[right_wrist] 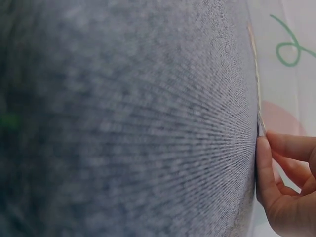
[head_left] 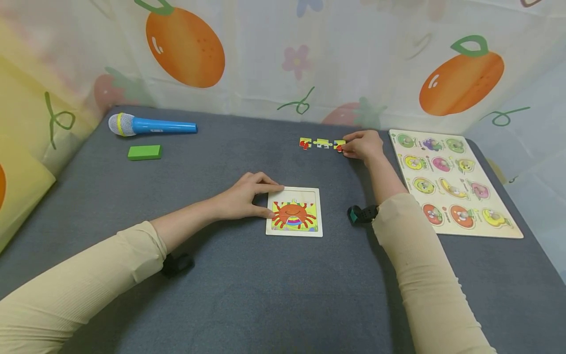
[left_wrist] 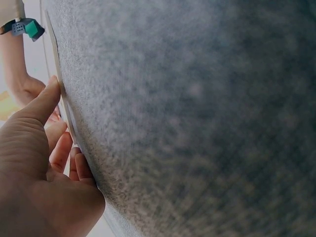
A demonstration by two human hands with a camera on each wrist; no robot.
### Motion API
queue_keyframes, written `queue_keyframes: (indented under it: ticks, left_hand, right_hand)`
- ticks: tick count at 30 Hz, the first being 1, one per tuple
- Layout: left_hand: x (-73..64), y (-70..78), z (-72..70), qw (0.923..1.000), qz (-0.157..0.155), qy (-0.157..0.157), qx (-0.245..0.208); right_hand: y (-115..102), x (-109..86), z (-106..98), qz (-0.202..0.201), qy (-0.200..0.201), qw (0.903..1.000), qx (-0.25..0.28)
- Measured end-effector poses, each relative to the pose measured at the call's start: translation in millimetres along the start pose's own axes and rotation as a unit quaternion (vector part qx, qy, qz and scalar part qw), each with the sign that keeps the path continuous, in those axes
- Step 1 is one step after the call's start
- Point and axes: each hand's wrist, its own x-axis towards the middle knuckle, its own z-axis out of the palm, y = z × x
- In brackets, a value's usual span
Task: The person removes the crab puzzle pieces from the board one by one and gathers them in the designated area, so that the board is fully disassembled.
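A square wooden crab puzzle (head_left: pixel 293 216) lies in the middle of the table, its top strip showing bare wood. My left hand (head_left: pixel 247 196) holds its left side, thumb on the left edge and index finger at the upper left corner. Beyond it, three yellow-and-red jigsaw pieces sit in a row: a left piece (head_left: pixel 305 143), a middle piece (head_left: pixel 322 143) and a right piece (head_left: pixel 338 144). My right hand (head_left: pixel 366 146) pinches the right piece between thumb and fingers. In the right wrist view those fingertips (right_wrist: pixel 262 143) meet at a thin edge close to the cloth.
A large fruit puzzle board (head_left: pixel 455 184) lies to the right, beside my right forearm. At the back left are a blue toy microphone (head_left: pixel 155 125) and a green block (head_left: pixel 144 152). A fruit-printed curtain (head_left: pixel 256 59) hangs along the table's far edge.
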Motion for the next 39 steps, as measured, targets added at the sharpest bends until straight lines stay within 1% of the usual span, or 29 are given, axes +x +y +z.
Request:
queue_keyframes:
  ticks: [15, 24, 32, 39]
  left_hand:
    - [-0.2, 1.6, -0.5, 1.0000, -0.003, -0.002, 0.001]
    - [-0.1, 0.9, -0.2, 1.0000, -0.003, -0.001, 0.003]
    - [-0.5, 0.8, -0.2, 1.0000, 0.000, 0.000, 0.003]
    - [-0.2, 1.2, -0.2, 1.0000, -0.007, -0.002, 0.001]
  right_hand:
    - [-2.9, 2.5, -0.3, 0.019, -0.002, 0.9998, -0.009]
    - [-2.4, 2.2, 0.3, 0.015, -0.002, 0.9996, -0.022]
    - [-1.1, 3.3, 1.7, 0.013, 0.003, 0.9998, -0.016]
    - [-1.2, 3.1, 1.8, 0.007, 0.009, 0.9997, -0.021]
